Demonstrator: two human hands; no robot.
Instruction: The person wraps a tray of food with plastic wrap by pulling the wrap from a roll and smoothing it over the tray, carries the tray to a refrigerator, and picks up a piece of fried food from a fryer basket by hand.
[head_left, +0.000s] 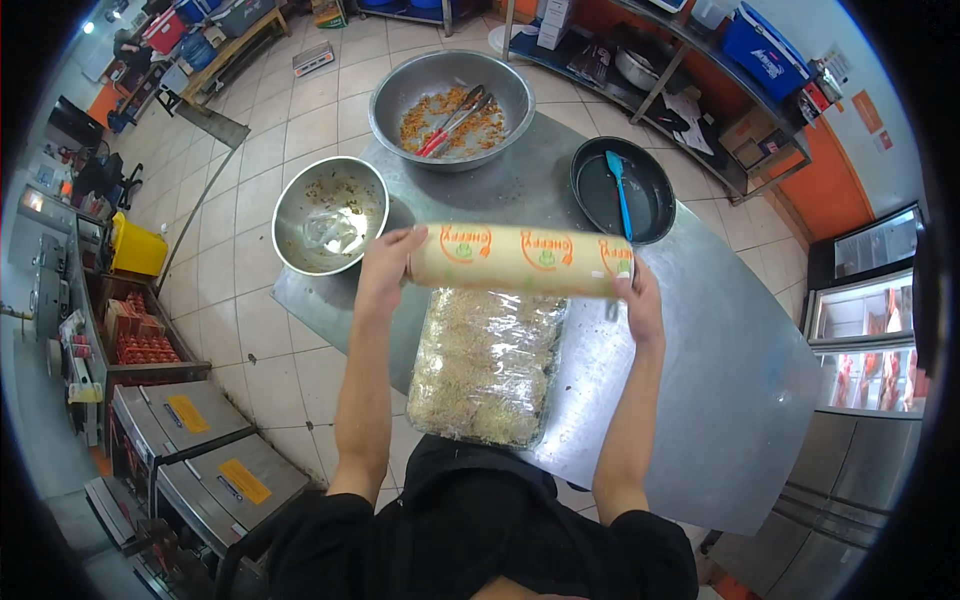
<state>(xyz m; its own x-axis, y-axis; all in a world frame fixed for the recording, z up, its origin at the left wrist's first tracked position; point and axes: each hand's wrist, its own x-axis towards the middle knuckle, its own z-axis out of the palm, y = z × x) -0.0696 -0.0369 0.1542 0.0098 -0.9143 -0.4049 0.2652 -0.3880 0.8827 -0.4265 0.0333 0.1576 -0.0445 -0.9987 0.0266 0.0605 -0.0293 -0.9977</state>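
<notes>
A wide roll of plastic film (525, 259) with printed orange and green marks spans between my two hands. My left hand (390, 266) grips its left end, and my right hand (641, 300) holds the right end. Beneath and nearer to me lies a rectangular tray (484, 367) of crumb-coated food under clear film wrap, close to the table edge at my waist. Its far edge is hidden behind the roll. Whether film runs from the roll to the tray, I cannot tell.
On the steel table (720, 360) stand a large steel bowl (454, 150) with orange crumbs and red-handled tongs (450, 131), a smaller steel bowl (285, 217) with residue, and a dark round pan (589, 199) holding a blue silicone brush (619, 180). Steel-lidded units (232, 480) stand left.
</notes>
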